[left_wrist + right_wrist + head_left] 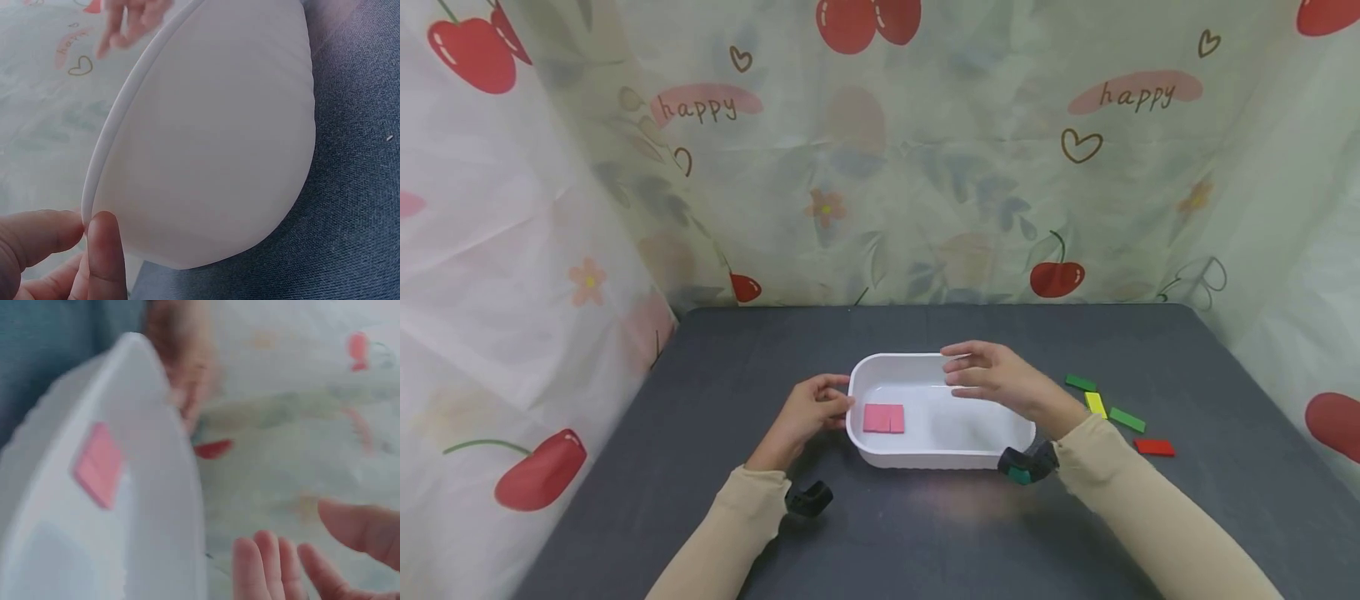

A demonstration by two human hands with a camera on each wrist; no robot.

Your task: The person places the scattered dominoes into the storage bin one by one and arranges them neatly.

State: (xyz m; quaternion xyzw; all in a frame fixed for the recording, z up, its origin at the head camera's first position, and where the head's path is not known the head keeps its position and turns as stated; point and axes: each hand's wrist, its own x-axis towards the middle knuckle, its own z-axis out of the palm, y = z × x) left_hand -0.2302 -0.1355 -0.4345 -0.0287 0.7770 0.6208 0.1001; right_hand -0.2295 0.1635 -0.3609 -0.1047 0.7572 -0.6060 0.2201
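A white plastic basin with rounded corners sits on the dark table. Inside, at its left end, pink rectangular pieces lie flat side by side; they show too in the right wrist view. At the basin's left end my left hand pinches the rim between thumb and finger, seen close up in the left wrist view. My right hand is over the right part of the basin with its fingers extended and nothing in them, hiding part of the far rim.
To the right of the basin lie small flat blocks: a green one, a yellow one, another green one and a red one. A printed curtain surrounds the table at the back and sides.
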